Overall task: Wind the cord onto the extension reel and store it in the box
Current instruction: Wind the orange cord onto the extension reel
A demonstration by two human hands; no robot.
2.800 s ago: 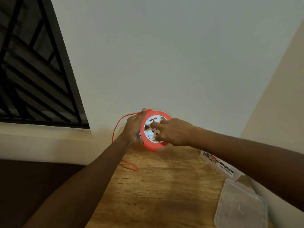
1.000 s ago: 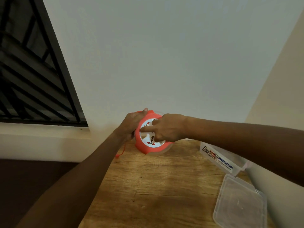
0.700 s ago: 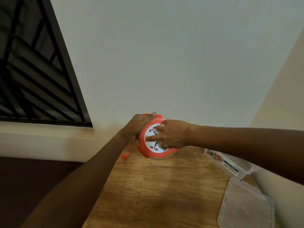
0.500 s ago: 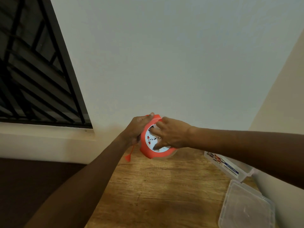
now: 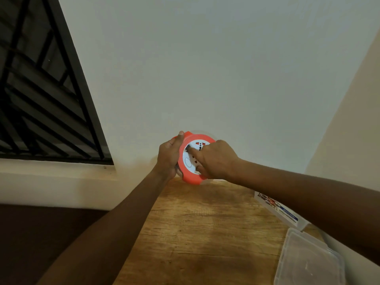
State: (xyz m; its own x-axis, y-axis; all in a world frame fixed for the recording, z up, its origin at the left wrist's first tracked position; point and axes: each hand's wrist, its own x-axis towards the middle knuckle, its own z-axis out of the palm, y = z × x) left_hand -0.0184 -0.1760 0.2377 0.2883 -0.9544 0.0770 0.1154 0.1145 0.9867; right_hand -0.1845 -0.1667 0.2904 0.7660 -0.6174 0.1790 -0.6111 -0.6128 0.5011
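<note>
The round orange extension reel (image 5: 190, 178) with a white socket face is held upright above the far end of the wooden table (image 5: 197, 233). My left hand (image 5: 169, 156) grips its left rim from behind. My right hand (image 5: 213, 160) lies on the white face with the forefinger pressed into it. No loose orange cord shows outside the reel. The clear plastic box (image 5: 277, 209) with a printed label stands at the right edge, partly hidden behind my right forearm.
The box's clear lid (image 5: 308, 264) lies flat at the table's near right corner. A white wall rises close behind the reel, and a second wall runs along the right. A barred dark window (image 5: 41, 95) and its sill are at the left.
The hanging orange cord loop and its end, seen left of the reel earlier, have gone from sight. My right forefinger has turned round the white face. The reel stayed in both hands.
</note>
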